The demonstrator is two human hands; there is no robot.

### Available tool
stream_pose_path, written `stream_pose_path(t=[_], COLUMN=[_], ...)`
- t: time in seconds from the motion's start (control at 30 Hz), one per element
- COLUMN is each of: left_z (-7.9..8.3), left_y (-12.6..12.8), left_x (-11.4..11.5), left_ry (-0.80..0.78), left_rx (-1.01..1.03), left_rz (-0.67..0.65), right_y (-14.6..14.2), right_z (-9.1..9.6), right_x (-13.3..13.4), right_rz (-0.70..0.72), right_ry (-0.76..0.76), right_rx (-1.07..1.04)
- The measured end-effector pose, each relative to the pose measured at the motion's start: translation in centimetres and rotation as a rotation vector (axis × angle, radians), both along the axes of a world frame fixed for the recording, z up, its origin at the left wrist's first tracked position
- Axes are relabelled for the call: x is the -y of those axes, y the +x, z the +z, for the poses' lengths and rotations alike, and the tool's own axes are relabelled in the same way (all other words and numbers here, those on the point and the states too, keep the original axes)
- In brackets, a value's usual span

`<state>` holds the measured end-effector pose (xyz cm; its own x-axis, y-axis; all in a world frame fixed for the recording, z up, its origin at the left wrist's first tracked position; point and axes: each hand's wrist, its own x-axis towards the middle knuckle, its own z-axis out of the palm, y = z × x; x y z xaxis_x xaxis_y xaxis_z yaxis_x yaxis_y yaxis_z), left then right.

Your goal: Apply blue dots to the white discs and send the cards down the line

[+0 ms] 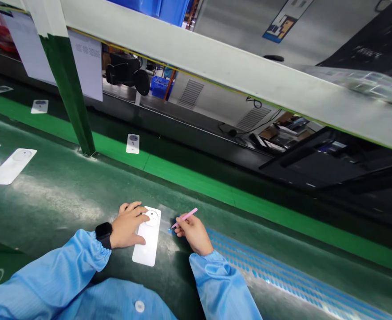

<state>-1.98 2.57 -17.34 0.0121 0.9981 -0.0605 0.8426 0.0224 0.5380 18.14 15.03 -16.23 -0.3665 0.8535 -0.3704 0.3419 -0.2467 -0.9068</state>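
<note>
A white oblong plastic part (147, 247) with a round socket face at its far end lies on the dark green belt (65, 191) right in front of me. My left hand (128, 225) rests on its left side, fingers curled over the round face, holding it down. My right hand (192, 232) is closed in a pinch on pink tweezers (184, 218), whose tip points down-left toward a small blue bit just right of the part. Both arms wear light blue sleeves, and a black watch (104, 233) sits on my left wrist.
Another white part (11, 166) lies on the belt at the left, and smaller ones (132, 143) sit farther back. A sheet of blue stickers (269, 273) lies to my right. A green post (69, 93) stands behind, under a white beam (215, 62).
</note>
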Motion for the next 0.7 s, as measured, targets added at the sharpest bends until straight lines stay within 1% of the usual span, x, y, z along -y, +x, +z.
stream_pose_path(t=[0.07,0.13,0.23,0.33,0.5,0.6,0.7], left_z=[-0.1,-0.2,-0.4,-0.7,-0.6,-0.4,-0.3], left_y=[0.1,0.2,0.2,0.2,0.3,0.3,0.3], left_x=[0.0,0.1,0.1,0.2,0.4,0.4,0.5], left_ry=[0.018,0.04,0.063,0.069,0.069,0.071,0.066], left_rx=[-0.008,-0.022,-0.028,-0.019,-0.021,-0.022,-0.009], left_rz=[0.0,0.006,0.004,-0.016,-0.031,-0.038,-0.059], right_y=[0.0,0.2,0.5,0.2,-2.2,-3.7,-4.4], right_z=[0.1,0.4,1.1,1.7,2.0,1.7,1.2], right_x=[-0.1,-0.1,-0.2,0.1,0.9,0.9,0.6], right_rz=[-0.005,-0.004,0.01,0.036,0.069,0.064,0.059], right_ry=[-0.014,-0.058,-0.139,-0.172,-0.13,-0.094,-0.095], right_rx=[-0.005,-0.037,-0.1,-0.133,-0.131,-0.094,-0.06])
